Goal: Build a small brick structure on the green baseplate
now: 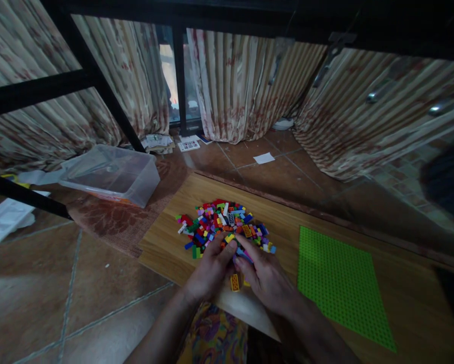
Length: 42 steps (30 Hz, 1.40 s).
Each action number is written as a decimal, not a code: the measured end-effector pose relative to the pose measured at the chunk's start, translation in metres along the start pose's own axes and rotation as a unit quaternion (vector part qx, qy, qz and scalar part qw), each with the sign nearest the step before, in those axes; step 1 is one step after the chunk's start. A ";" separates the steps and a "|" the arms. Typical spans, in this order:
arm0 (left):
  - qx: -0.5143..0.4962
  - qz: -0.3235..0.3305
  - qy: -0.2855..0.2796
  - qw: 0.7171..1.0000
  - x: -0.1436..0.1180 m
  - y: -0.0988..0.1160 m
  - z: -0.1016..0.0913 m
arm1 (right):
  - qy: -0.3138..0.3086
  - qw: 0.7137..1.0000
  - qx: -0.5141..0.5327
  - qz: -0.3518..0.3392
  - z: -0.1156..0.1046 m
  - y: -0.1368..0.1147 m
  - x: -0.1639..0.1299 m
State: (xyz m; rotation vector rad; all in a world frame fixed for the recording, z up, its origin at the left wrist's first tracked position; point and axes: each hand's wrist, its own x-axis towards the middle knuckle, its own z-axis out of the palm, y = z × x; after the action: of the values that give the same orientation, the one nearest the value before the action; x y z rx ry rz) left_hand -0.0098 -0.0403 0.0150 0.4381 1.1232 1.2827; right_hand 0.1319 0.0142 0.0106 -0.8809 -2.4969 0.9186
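Observation:
My left hand (213,265) and my right hand (263,273) meet at the near edge of a heap of mixed toy building bricks (215,222). Between their fingertips is a small yellow toy brick (230,237). The left thumb and fingers close on it, and the right index finger reaches against it. Purple and blue bricks (244,256) show between the right finger and thumb; whether they are held or lie behind is unclear. Just below the hands, an orange-yellow brick (235,282) lies on its side, showing its hollow underside. The inner fingers are partly hidden.
The wooden tabletop (166,240) carries the heap and, to the right, a green studded baseplate (340,283). A clear plastic bin (136,177) sits on the left, beside a black metal frame (109,114). Papers (264,158) lie on the tiled floor before striped curtains (234,86).

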 end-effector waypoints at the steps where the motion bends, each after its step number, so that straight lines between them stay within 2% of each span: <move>1: 0.007 -0.011 -0.004 1.000 0.001 0.000 -0.001 | -0.005 1.000 0.006 0.002 -0.001 0.001 0.000; 7: 0.081 -0.057 -0.055 0.994 0.008 0.008 -0.013 | -0.012 0.998 0.058 0.021 -0.004 0.005 0.003; 10: 0.097 -0.083 -0.091 0.988 0.013 0.015 -0.016 | 0.015 0.995 0.084 0.042 -0.002 0.004 0.004; 13: 0.083 -0.082 -0.108 0.987 0.017 0.020 -0.016 | 0.058 0.988 0.117 0.081 0.002 0.003 0.005; 17: 0.092 -0.038 -0.065 0.993 0.023 0.019 -0.018 | 0.127 0.970 0.149 0.142 0.007 0.005 0.004; 20: 0.181 0.028 -0.024 0.983 0.030 0.014 -0.021 | 0.161 0.963 0.137 0.167 0.009 0.007 0.002; 22: 0.268 0.088 -0.002 0.959 0.034 0.012 -0.021 | 0.169 0.962 0.133 0.170 0.009 0.007 0.001; 26: 0.413 0.178 0.053 0.891 0.034 0.013 -0.016 | 0.177 0.962 0.131 0.161 0.011 0.008 -0.001; 28: 0.437 0.202 0.076 0.873 0.031 0.015 -0.013 | 0.172 0.964 0.126 0.158 0.013 0.008 -0.003; 30: 0.431 0.221 0.093 0.870 0.028 0.017 -0.010 | 0.166 0.967 0.119 0.153 0.014 0.008 -0.005; 34: 0.403 0.232 0.075 0.882 0.020 0.021 -0.005 | 0.161 0.974 0.094 0.130 0.013 0.001 -0.007; 37: 0.409 0.235 0.048 0.881 0.015 0.023 -0.001 | 0.150 0.981 0.078 0.094 0.010 -0.008 -0.006; 40: 0.433 0.251 0.014 0.866 0.012 0.022 0.002 | 0.134 0.985 0.073 0.082 0.007 -0.016 -0.005; 42: 0.466 0.270 0.019 0.843 0.011 0.018 0.004 | 0.128 0.985 0.068 0.093 0.005 -0.021 -0.004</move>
State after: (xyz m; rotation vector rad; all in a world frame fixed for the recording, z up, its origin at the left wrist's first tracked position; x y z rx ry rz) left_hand -0.0178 -0.0237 0.0267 1.5509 1.7005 1.1212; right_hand 0.1236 -0.0033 0.0211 -1.1244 -2.1371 0.9549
